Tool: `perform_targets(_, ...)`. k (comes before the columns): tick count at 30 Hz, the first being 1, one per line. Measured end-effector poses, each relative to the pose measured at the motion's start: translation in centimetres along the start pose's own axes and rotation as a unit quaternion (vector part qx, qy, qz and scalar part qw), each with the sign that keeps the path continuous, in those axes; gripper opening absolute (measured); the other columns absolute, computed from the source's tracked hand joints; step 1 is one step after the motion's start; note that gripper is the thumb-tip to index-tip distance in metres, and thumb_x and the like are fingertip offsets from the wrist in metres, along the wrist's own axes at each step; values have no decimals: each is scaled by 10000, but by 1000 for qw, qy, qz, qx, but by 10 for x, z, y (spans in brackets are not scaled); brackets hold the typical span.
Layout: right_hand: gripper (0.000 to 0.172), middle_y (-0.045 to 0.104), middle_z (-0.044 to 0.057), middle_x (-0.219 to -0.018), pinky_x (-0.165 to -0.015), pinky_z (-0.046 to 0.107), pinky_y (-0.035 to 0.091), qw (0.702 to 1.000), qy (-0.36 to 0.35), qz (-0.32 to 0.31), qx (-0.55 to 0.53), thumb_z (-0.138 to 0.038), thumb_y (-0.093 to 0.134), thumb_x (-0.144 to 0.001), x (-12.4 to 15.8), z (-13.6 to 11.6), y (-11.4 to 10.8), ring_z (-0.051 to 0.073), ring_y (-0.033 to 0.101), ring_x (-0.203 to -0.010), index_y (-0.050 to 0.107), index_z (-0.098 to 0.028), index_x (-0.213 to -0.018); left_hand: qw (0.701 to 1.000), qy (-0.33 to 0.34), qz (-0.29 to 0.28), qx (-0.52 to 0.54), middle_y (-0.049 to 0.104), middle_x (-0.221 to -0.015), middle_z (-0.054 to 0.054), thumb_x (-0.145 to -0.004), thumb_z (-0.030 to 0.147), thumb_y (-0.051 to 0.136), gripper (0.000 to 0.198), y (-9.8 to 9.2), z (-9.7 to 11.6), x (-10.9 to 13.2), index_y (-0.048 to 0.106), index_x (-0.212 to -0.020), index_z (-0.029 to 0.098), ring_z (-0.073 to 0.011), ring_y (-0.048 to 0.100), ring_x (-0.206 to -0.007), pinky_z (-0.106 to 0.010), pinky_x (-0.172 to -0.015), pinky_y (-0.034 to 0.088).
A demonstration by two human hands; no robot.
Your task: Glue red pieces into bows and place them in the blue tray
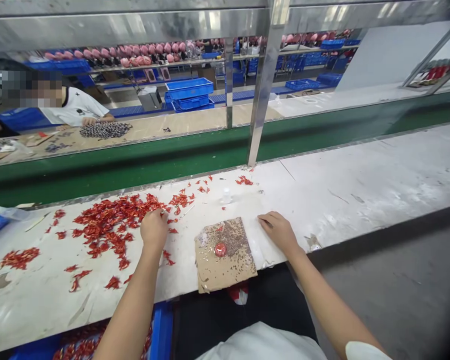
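My left hand [154, 230] is at the right edge of a heap of small, shiny red pointed pieces [114, 215]. Its fingers are pinched together, and what they may hold is too small to make out. To the right, my right hand [279, 232] is low over the white tabletop, fingers loosely bent and a little apart, with no object visible in them. Between my hands lies a speckled cardboard piece [225, 275], bearing a round red item [220, 249]. Beyond the cardboard stands a small whitish container [226, 195].
Smaller red clusters [19, 258] are scattered leftward on the worktable [360, 190]. A blue crate [161, 327] with red pieces sits below the front edge. A metal post [260, 95] rises at the back, beside a green belt [153, 167]. Across it, a person [78, 107] works near dark pieces.
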State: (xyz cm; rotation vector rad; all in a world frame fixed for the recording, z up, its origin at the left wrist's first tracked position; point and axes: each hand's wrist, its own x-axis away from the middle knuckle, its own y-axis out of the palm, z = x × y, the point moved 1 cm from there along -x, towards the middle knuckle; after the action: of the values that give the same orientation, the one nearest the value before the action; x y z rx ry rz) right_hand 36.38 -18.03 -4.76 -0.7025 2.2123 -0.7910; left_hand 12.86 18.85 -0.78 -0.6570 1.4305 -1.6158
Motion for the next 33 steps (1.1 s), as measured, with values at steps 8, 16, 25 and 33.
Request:
perform_targets(8,207,785,74,-989,-913,429,561,996,63,35,-62,-342,604,-978,6,-22,-5,257,707,-946,783,-244,-1012,999,-26,-30,-10,750,-1024,-195,-903,364,536,408,-13,3,0,746,-1209,197,-394,675,-1006,-453,-806,514)
perform_targets(16,166,785,25,-968,-754,306,586,952,101,-113,-267,-363,675,-951,15,-110,9,193,725,-857,783,-259,-1020,999,7,-34,-3,744,-1022,-193,-801,133,524,409,-9,13,0,757,-1135,165,-360,677,-1002,-423,-841,505)
perform_targets(25,123,679,35,-887,-807,347,525,955,33,-131,-265,-337,707,-942,20,-114,35,210,636,-893,813,-298,-990,995,29,29,85,737,-1090,-140,-819,233,571,320,-2,0,4,750,-1069,144,-291,642,-1094,-368,-1011,467)
perform_targets(33,124,683,39,-870,-821,380,511,966,-4,-113,-233,-321,685,-960,21,-117,36,226,620,-891,801,-296,-998,979,-15,80,185,756,-1126,-105,-912,309,560,355,-10,-12,16,713,-1203,173,-264,695,-1045,-388,-1019,503)
